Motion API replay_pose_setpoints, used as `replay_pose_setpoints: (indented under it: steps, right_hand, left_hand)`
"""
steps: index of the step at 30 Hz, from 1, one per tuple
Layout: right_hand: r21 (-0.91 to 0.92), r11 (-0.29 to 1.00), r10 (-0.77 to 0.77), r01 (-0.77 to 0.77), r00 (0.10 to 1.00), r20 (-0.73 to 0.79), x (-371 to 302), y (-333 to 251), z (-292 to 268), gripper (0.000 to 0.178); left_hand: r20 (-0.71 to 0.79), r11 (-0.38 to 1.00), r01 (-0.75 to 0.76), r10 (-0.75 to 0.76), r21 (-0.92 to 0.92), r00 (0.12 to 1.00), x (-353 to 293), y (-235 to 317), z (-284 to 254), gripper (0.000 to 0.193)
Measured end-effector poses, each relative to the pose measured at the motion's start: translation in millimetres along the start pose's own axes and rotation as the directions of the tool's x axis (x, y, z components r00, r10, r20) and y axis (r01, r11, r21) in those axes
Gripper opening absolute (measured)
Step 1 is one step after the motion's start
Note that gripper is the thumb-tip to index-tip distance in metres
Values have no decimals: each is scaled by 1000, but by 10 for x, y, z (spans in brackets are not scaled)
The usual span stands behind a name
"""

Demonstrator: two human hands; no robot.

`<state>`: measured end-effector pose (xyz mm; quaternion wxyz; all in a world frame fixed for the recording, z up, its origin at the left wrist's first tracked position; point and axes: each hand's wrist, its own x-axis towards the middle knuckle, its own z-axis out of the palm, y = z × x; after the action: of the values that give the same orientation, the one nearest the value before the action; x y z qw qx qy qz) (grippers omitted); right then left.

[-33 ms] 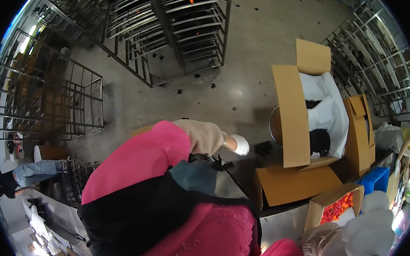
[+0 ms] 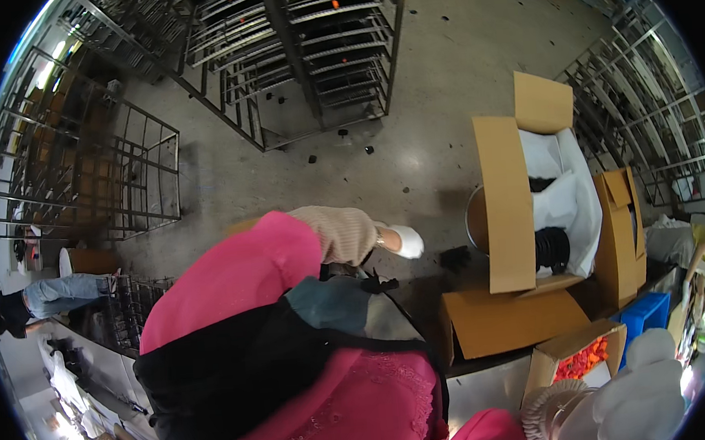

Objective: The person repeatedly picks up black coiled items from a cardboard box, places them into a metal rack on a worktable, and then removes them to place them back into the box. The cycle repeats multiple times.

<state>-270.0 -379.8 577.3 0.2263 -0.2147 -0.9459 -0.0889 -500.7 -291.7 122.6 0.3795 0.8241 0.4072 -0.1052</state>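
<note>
My left hand [image 2: 406, 241] wears a white glove and reaches out from a beige ribbed cuff, past my pink sleeve. Its fingers are turned away from view, so what they hold, if anything, is hidden. Just below its wrist lies a small, dark, jagged piece [image 2: 380, 284]; further right is another dark piece [image 2: 455, 258]. My right hand [image 2: 639, 396], also white-gloved, is large and blurred at the lower right. It is nearest an open carton [image 2: 544, 362] of small red and orange parts [image 2: 585, 359]. Its fingers are not distinct, and nothing shows in them.
A tall cardboard box [image 2: 505, 209] holds a white liner [image 2: 584, 204] and black bundled material [image 2: 551, 249]. Beside the carton are a blue bin [image 2: 644, 318] and a steel worktop [image 2: 491, 394]. Metal racks [image 2: 321, 59] stand beyond. Another person [image 2: 47, 300] is far left.
The whole view has shifted slightly. My left hand is a little further left, away from the tall box; my right hand has moved slightly right.
</note>
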Motion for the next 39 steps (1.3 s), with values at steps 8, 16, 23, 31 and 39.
replay_pose_setpoints:
  steps: [8,16,23,31,39]
  right_hand:
    - [-61,993,-104,104,995,-2,972,152,633,20]
    - [-186,981,-41,49,998,45,2062,236,1109,19]
    - [68,567,821,-821,557,-121,2176,-477,2427,21]
    - [244,-104,925,-964,-4,380,1201,-1871,3801,20]
    - [103,-257,957,-961,-238,168,660,-2877,3625,76]
  left_hand:
    - [14,1000,5,-5,15,1000,-814,-2131,-259,35]
    - [-933,912,401,-63,91,354,-988,-3777,-3240,13]
    - [-538,641,683,-734,-350,414,-1011,-4930,-4848,78]
    - [-84,443,250,-609,-861,788,-731,-4194,-3927,29]
    - [411,-414,427,132,-804,902,-725,-1567,-1413,23]
